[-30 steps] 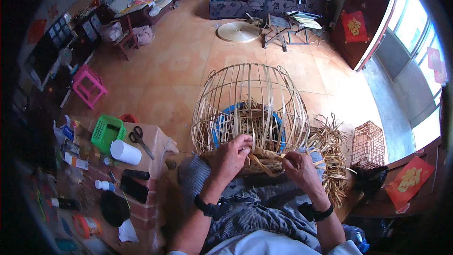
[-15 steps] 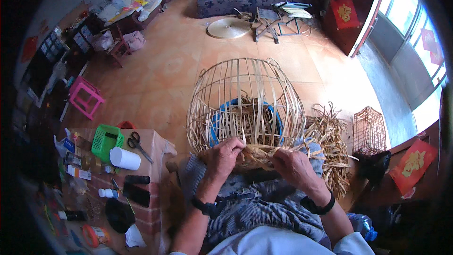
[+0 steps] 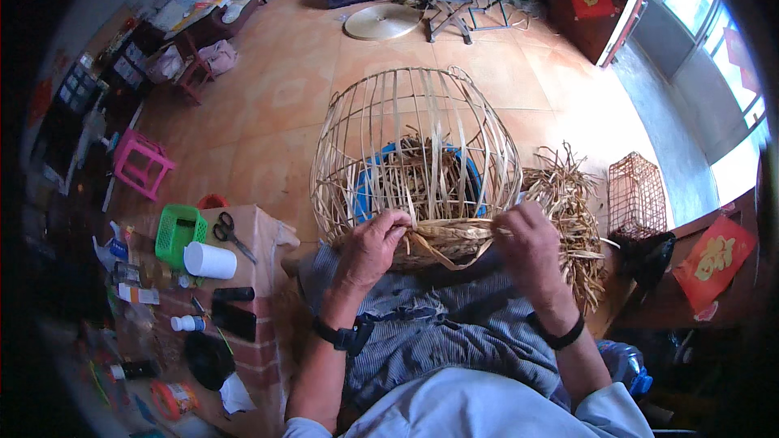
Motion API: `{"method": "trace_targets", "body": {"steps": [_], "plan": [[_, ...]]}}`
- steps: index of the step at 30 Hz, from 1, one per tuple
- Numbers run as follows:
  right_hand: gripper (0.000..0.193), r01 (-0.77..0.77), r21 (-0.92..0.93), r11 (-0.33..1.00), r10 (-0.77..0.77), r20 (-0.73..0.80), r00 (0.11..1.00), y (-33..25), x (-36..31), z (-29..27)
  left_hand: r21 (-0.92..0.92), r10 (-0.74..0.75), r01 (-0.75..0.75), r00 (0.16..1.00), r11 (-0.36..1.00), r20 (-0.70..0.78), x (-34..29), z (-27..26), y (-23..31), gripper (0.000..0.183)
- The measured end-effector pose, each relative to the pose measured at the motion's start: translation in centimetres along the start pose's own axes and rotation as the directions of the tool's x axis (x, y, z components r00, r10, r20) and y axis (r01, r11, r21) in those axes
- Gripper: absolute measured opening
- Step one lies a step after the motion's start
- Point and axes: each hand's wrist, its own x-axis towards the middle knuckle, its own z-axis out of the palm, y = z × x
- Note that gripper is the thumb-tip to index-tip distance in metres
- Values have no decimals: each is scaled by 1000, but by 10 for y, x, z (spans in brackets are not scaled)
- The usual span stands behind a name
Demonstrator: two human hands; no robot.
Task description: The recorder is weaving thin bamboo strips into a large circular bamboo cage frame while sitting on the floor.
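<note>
On my lap lies a large open-ribbed basket (image 3: 454, 233), its nearest part woven with dried plant strips and its bare ribs curving away from me. My left hand (image 3: 373, 247) pinches at the left end of the woven band, where a rib and a strip meet. From there a tan plant strip (image 3: 442, 261) sags in a loop across the band toward my right hand (image 3: 531, 245). The fingers of my right hand are closed on that strip, slightly blurred, just off the basket's right side. Through the ribs shows a blue tub (image 3: 362, 195) full of dried strips.
A heap of dried strips (image 3: 572, 211) and a small wicker basket (image 3: 637, 195) stand to the right. At left, a covered table (image 3: 272, 268) bears scissors (image 3: 227, 231), a green basket (image 3: 180, 235) and a white cylinder (image 3: 209, 260). Beyond are a pink stool (image 3: 142, 164) and a round disc (image 3: 383, 22).
My right hand has moved up and right, away from the woven band, drawing the strip into a wide loop. My left hand has shifted slightly up. The whole view has tilted a little.
</note>
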Motion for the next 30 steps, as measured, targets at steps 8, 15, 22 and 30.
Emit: {"method": "trace_targets", "body": {"steps": [8, 15, 22, 30], "plan": [[28, 141, -33, 989, -138, 77, 987, -43, -1, 70, 27, 142, -144, 987, 989, 70, 16, -6, -4, 18], [24, 241, -60, 969, -229, 161, 960, -58, 3, 62, -11, 67, -66, 989, 998, 128, 20, -14, -3, 16], [24, -68, 78, 995, 27, 431, 902, -55, -15, 33, -56, -31, 43, 978, 997, 208, 28, -19, 3, 17], [24, -376, 455, 807, -25, 663, 748, -90, -18, -27, -62, -53, 67, 979, 996, 196, 25, -14, 0, 15]]}}
